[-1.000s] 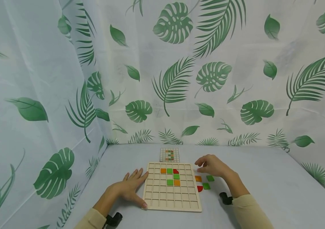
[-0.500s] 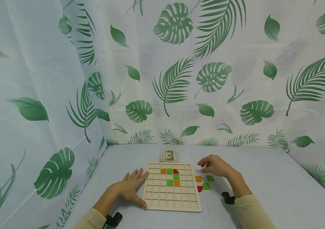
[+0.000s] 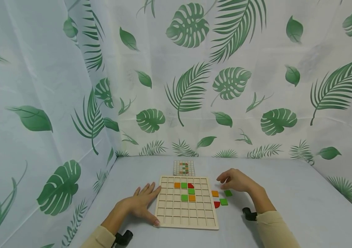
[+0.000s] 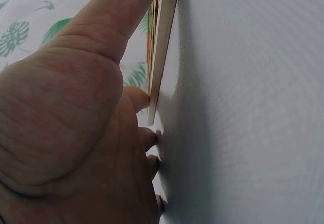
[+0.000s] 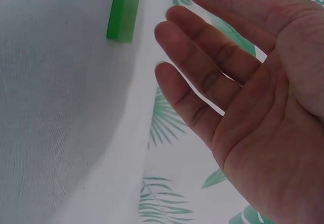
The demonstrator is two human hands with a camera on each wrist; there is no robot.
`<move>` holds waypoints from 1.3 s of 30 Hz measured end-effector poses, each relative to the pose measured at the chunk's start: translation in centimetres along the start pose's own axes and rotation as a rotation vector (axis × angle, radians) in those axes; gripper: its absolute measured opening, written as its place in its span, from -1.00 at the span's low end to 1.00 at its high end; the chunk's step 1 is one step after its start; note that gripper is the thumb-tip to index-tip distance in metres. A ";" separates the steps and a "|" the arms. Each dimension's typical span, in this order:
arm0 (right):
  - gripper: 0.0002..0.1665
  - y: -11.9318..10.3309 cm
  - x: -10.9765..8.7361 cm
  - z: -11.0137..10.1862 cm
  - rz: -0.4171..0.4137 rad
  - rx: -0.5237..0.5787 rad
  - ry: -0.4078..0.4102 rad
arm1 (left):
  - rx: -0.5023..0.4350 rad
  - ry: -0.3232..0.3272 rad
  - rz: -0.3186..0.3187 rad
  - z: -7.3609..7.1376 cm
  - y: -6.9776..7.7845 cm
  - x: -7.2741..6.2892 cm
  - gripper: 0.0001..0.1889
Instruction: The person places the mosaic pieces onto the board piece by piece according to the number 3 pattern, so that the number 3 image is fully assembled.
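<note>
A pale wooden grid board [image 3: 185,217] lies on the table with orange, green and red tiles set in its upper cells. My left hand [image 3: 143,203] rests spread at the board's left side, its thumb on the near left corner; the left wrist view shows the thumb against the board's edge [image 4: 164,36]. My right hand [image 3: 236,181] hovers beyond the loose tiles right of the board, fingers relaxed and holding nothing. Below it lie a green tile [image 3: 228,193], an orange tile [image 3: 215,193], another green tile [image 3: 224,202] and a red rounded tile [image 3: 217,205]. One green tile [image 5: 123,13] shows in the right wrist view.
Behind the board lies a small pattern card [image 3: 184,168] printed with a coloured grid. A leaf-printed curtain [image 3: 194,86] hangs at the back and left of the white table [image 3: 287,193]. Black wrist devices sit on both arms.
My right hand has drifted a little to the right, away from the board and over toward the farther green tile. My left hand and the tiles look unmoved.
</note>
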State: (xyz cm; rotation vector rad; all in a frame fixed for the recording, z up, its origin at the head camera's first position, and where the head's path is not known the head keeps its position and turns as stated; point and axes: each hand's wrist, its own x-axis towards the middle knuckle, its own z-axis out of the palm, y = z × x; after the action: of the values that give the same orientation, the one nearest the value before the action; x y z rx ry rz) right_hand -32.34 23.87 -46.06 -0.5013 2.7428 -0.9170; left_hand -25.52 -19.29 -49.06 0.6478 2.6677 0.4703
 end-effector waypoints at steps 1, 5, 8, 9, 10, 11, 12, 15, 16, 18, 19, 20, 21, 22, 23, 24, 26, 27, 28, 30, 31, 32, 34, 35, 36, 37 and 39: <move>-0.66 0.1 0.0 0.0 0.001 0.000 -0.001 | 0.000 0.000 -0.001 0.0 0.0 0.0 0.43; -0.65 0.4 -0.1 -0.1 -0.002 -0.007 -0.003 | -0.004 -0.002 -0.004 0.0 0.0 0.0 0.43; -0.65 0.6 -0.1 -0.2 0.011 -0.008 -0.017 | -0.006 -0.002 -0.003 0.1 -0.1 0.1 0.43; -0.65 0.6 -0.2 -0.2 0.022 -0.009 -0.025 | -0.007 -0.002 -0.003 0.1 -0.2 0.1 0.43; -0.65 0.6 -0.3 -0.3 0.030 -0.011 -0.035 | -0.008 -0.003 -0.003 0.1 -0.2 0.1 0.44; -0.65 0.5 -0.3 -0.3 0.035 -0.010 -0.046 | -0.009 -0.003 -0.003 0.1 -0.2 0.1 0.44; -0.65 0.5 -0.4 -0.4 0.042 -0.010 -0.056 | -0.009 -0.003 -0.002 0.1 -0.3 0.1 0.44; -0.65 0.4 -0.7 -0.4 0.052 -0.005 -0.081 | -0.010 -0.003 -0.001 0.1 -0.2 0.0 0.44; -0.65 0.4 -0.7 -0.4 0.048 -0.004 -0.087 | -0.008 -0.003 -0.001 0.1 -0.2 0.0 0.44; -0.66 0.5 -0.7 -0.4 0.043 -0.006 -0.096 | -0.007 -0.001 -0.001 0.1 -0.2 0.0 0.44; -0.66 0.5 -0.8 -0.4 0.046 -0.007 -0.098 | -0.007 -0.002 -0.002 0.1 -0.2 0.0 0.43; -0.67 0.6 -0.7 -0.3 0.049 -0.009 -0.098 | -0.006 -0.002 -0.002 0.1 -0.2 0.0 0.43; -0.67 0.6 -0.8 -0.3 0.053 -0.012 -0.097 | -0.007 -0.002 -0.002 0.1 -0.1 0.0 0.43; -0.67 0.7 -0.7 -0.3 0.061 -0.015 -0.094 | -0.007 -0.002 -0.002 0.2 -0.1 0.0 0.43; -0.68 0.7 -0.7 -0.3 0.071 -0.017 -0.091 | -0.007 0.000 -0.002 0.2 -0.1 0.0 0.43; -0.68 0.8 -0.7 -0.3 0.083 -0.016 -0.086 | -0.006 -0.001 -0.002 0.2 -0.1 0.0 0.43; -0.69 0.9 -0.7 -0.3 0.103 -0.015 -0.078 | -0.005 -0.002 -0.003 0.2 -0.1 0.0 0.43; -0.69 0.9 -0.7 -0.2 0.106 -0.015 -0.075 | -0.005 -0.003 -0.004 0.2 -0.1 0.0 0.43; -0.70 1.0 -0.7 -0.2 0.108 -0.016 -0.073 | -0.007 -0.004 -0.004 0.2 -0.1 0.0 0.43; -0.72 1.0 -0.7 -0.2 0.102 -0.015 -0.075 | -0.010 -0.007 -0.003 0.1 -0.1 -0.1 0.43; -0.72 1.0 -0.7 -0.1 0.098 -0.017 -0.077 | -0.012 -0.008 -0.001 0.0 -0.1 -0.1 0.43; -0.73 1.0 -0.6 -0.1 0.090 -0.021 -0.081 | -0.013 -0.009 0.000 0.0 -0.1 -0.1 0.43; -0.74 1.0 -0.6 0.0 0.080 -0.032 -0.090 | -0.013 -0.007 0.003 0.0 -0.1 -0.1 0.43; -0.75 1.0 -0.5 0.1 0.081 -0.036 -0.092 | -0.010 -0.006 0.003 0.0 -0.1 -0.1 0.42; -0.74 1.0 -0.5 0.1 0.079 -0.041 -0.093 | -0.008 -0.005 0.004 0.0 -0.1 -0.1 0.42; -0.74 1.0 -0.4 0.2 0.084 -0.048 -0.092 | -0.006 -0.004 0.004 0.0 -0.1 -0.1 0.42; -0.74 0.9 -0.4 0.3 0.096 -0.058 -0.089 | -0.002 -0.002 0.004 0.0 -0.1 0.0 0.42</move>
State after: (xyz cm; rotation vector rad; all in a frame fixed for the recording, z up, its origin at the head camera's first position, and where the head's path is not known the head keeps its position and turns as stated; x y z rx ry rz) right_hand -32.14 24.54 -46.87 -0.4064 2.6933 -0.7755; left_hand -25.54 -19.38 -49.08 0.6527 2.6639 0.4732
